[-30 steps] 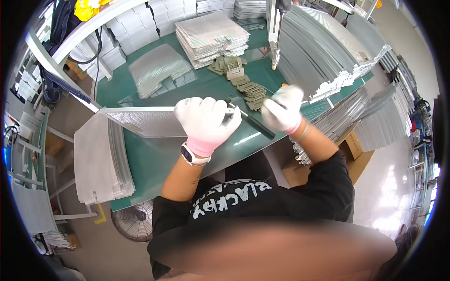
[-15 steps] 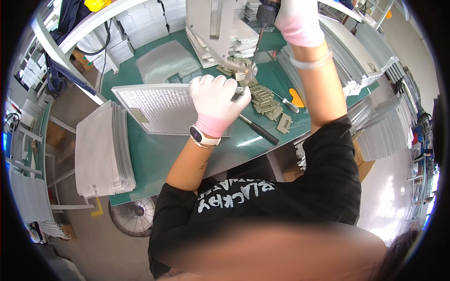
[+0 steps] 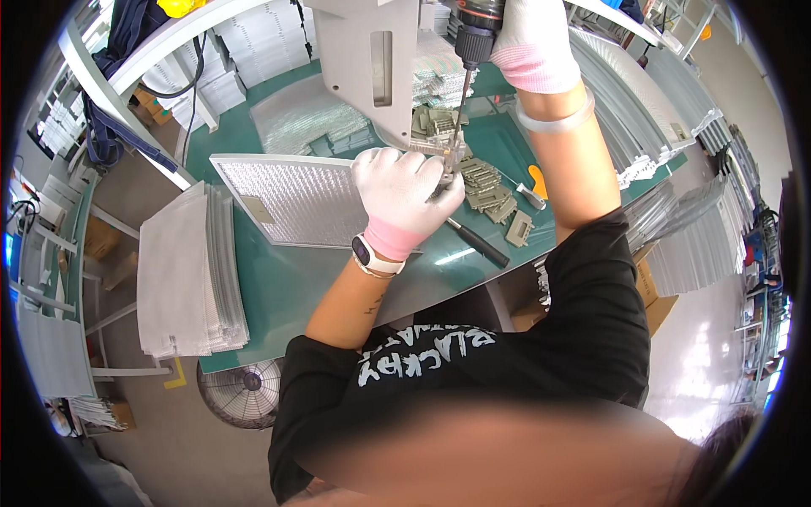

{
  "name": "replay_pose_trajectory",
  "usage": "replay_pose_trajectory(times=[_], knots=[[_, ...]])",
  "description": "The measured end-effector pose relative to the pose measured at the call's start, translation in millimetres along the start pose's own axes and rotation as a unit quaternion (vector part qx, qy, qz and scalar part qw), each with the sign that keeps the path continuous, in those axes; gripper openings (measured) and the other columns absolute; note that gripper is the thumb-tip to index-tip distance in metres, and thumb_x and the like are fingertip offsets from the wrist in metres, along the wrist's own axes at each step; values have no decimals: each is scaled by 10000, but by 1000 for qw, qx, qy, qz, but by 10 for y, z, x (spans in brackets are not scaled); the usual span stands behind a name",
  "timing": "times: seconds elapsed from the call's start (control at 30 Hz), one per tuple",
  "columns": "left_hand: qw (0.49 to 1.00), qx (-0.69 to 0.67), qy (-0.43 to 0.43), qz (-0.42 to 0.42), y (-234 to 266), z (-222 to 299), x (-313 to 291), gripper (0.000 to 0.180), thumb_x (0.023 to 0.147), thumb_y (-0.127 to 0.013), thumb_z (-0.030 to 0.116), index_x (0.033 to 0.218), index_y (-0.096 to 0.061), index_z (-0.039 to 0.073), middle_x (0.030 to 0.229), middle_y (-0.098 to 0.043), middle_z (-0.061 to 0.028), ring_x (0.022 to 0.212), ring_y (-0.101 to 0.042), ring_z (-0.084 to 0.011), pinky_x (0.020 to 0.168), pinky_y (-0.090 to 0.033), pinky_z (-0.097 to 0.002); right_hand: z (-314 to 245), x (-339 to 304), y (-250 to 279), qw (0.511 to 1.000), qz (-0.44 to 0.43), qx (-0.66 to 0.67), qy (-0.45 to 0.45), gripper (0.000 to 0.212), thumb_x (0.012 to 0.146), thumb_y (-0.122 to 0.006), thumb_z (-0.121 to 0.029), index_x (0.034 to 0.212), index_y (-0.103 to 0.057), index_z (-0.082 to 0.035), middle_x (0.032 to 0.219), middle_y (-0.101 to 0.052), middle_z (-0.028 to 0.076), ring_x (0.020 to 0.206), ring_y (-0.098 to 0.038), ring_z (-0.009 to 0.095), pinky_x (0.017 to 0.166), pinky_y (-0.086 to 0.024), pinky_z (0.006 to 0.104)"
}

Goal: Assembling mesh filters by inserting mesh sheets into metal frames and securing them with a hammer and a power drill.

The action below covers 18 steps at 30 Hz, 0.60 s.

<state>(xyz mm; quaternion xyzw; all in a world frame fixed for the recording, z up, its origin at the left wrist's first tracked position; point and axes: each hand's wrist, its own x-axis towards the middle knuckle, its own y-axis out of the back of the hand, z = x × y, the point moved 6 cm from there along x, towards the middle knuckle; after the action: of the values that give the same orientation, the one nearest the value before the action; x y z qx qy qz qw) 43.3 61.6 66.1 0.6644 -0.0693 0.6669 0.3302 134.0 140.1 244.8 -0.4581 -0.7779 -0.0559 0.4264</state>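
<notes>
Silver panel [image 3: 304, 198] stands tilted over the green surface [image 3: 279, 291], the grip of your left hand [image 3: 404, 193] closed on its right end, seemingly steadying it under the power driver [image 3: 476, 40]. Your right hand [image 3: 534, 46] is at that driver; I can't tell how far closed. The panel's dimpled face shines, with a beige patch [image 3: 255, 209] at left.

A silver rectangular panel of textured metal in a slim pale frame [image 3: 304, 198] is tilted over the near-left part of the table, its right end gripped by the white-gloved left hand [image 3: 407, 191]. A small beige rectangular plate [image 3: 257, 208] sits at its left end. The black electric screwdriver with an orange ring [image 3: 476, 38] hangs upright on the far side, against the white-gloved right hand [image 3: 536, 42]; its long thin metal bit [image 3: 464, 97] points down beside the left hand's fingertips.
</notes>
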Motion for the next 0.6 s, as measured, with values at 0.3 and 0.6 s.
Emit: replay_pose_trajectory(times=[0.3, 0.6], knots=[[999, -22, -6, 22, 19, -38, -33, 169, 604, -755, 265, 608, -604, 188, 591, -530, 13, 577, -518, -225, 632, -364, -404, 155, -90, 86, 999, -1, -23, -30, 137, 1004, -571, -222, 992, -604, -90, 770, -597, -18, 629, -548, 75, 571, -433, 203], [996, -91, 16, -3, -56, -92, -134, 121, 709, -772, 221, 770, -707, 141, 652, -631, 29, 553, -569, -185, 654, -425, -367, 485, -408, -116, 980, -78, 138, -118, 360, 959, -606, -288, 1228, -489, -79, 748, -520, 25, 623, -469, 98, 563, -378, 228]])
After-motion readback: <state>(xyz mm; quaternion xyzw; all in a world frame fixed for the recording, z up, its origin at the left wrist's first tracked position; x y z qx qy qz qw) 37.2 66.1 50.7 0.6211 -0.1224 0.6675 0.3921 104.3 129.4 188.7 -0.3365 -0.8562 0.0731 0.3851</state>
